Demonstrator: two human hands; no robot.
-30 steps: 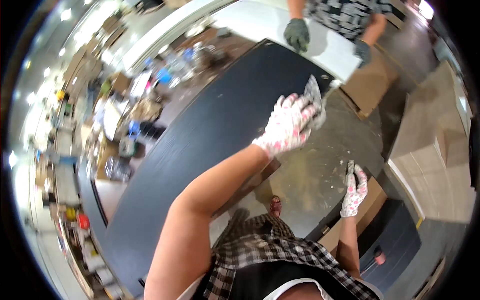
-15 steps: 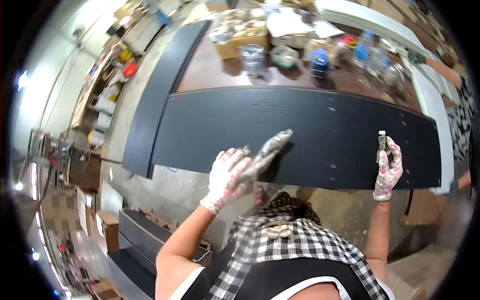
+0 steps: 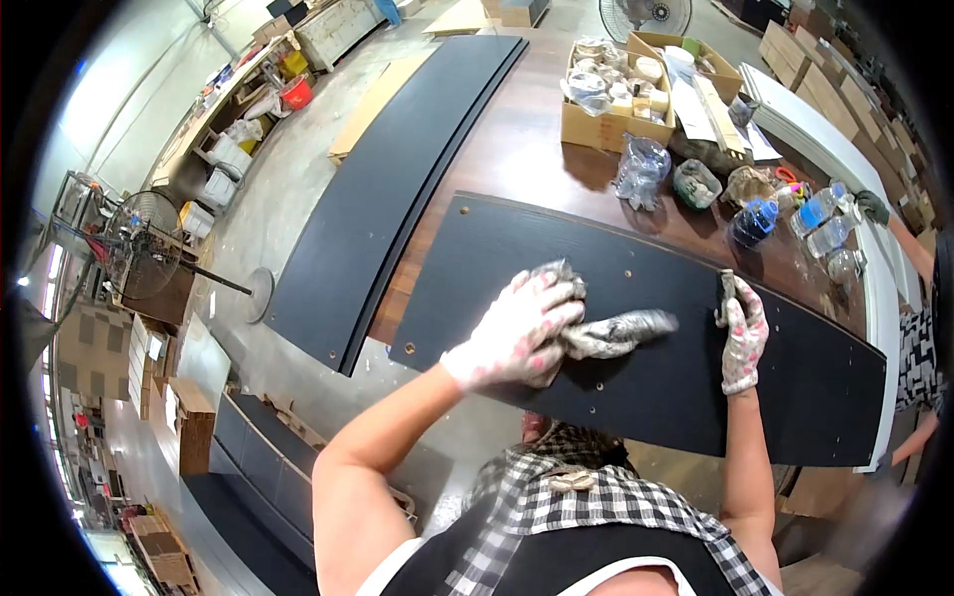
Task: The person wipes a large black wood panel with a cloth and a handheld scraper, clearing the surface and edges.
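Observation:
A long black panel (image 3: pixel 636 288) with small holes lies on a brown wooden table (image 3: pixel 517 149) in front of me. My left hand (image 3: pixel 517 333), in a white glove with pink spots, grips a crumpled grey rag (image 3: pixel 616 333) and presses it on the panel's near part. My right hand (image 3: pixel 740 333), gloved the same way, holds a small dark upright object (image 3: pixel 726 285) against the panel, a little right of the rag; what the object is I cannot tell.
A second black panel (image 3: pixel 397 179) lies along the table's left side. Cardboard boxes (image 3: pixel 621 89) of supplies, plastic bags and water bottles (image 3: pixel 820 214) crowd the far table. Another person's gloved hand (image 3: pixel 874 207) shows at the right. A standing fan (image 3: pixel 144 248) and shelves are at left.
The view has swung so the panel now lies closer under me. My left hand brought the rag down onto the panel. My right hand stays on the small dark object.

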